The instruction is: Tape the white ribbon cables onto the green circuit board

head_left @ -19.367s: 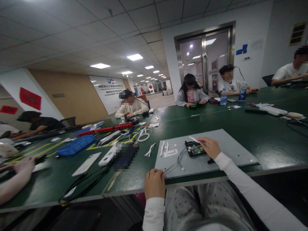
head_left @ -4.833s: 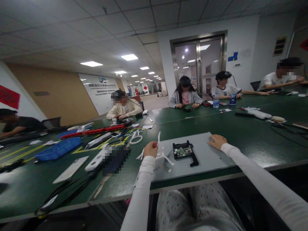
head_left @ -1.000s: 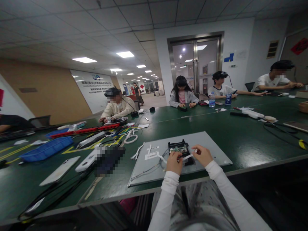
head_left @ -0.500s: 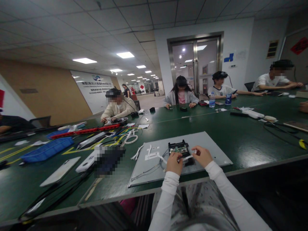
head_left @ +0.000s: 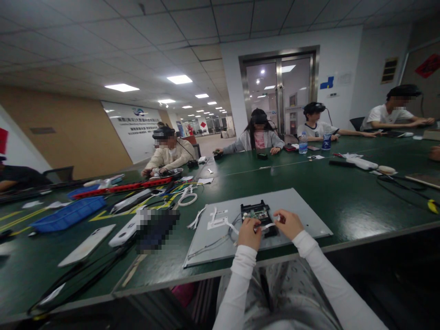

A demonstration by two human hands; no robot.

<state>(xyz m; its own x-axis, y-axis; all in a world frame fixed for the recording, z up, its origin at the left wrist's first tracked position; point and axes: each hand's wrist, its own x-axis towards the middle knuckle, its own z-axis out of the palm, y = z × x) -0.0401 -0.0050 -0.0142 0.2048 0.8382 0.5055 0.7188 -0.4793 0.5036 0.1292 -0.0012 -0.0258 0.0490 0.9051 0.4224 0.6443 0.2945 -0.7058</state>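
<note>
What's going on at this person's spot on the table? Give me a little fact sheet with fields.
Held: white strip, pinched at its ends by the left hand and the right hand
Just behind the strip: circuit board in a black frame
Base: grey panel on the green table
Nearby: loose white strips, blue tray, phone
Others: people seated across the table

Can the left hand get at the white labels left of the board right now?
Probably yes: the white labels lie beside the left hand on the grey panel, only thin wires between. But it pinches a white strip with the right hand, so it isn't free.
</note>
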